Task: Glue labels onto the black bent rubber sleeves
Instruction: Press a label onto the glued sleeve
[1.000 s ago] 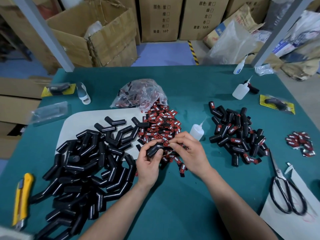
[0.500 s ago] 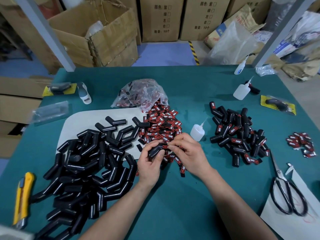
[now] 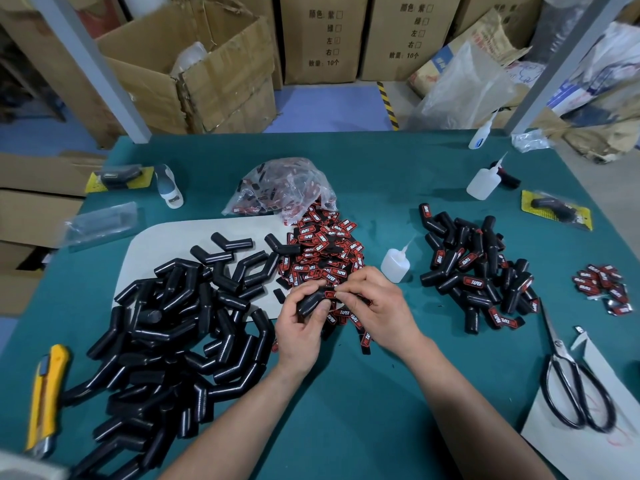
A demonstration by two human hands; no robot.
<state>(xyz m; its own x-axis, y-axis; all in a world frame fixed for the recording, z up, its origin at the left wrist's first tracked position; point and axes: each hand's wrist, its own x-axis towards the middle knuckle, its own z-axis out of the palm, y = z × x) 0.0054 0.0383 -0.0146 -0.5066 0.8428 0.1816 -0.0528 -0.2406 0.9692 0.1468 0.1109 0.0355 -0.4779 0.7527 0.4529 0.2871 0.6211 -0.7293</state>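
Note:
My left hand [image 3: 302,332] grips a black bent rubber sleeve [image 3: 310,302] just above the table's middle. My right hand [image 3: 375,311] pinches a red and black label [image 3: 331,294] against the sleeve's upper end. A heap of loose labels [image 3: 323,252] lies right behind my hands. Unlabelled black sleeves [image 3: 166,327] form a big pile to the left, partly on a white mat [image 3: 166,237]. Sleeves with labels on them [image 3: 474,271] lie in a pile to the right. A small glue bottle [image 3: 394,263] stands between the label heap and that pile.
A clear bag of labels [image 3: 277,188] sits behind the heap. Scissors [image 3: 571,379] lie at the right on white paper, a yellow utility knife [image 3: 45,393] at the left edge. More glue bottles [image 3: 485,181] and a small label cluster [image 3: 602,285] lie on the right. Cardboard boxes stand beyond the table.
Both hands stay in place on the sleeve. My right fingers have shifted slightly on the label at the sleeve's end.

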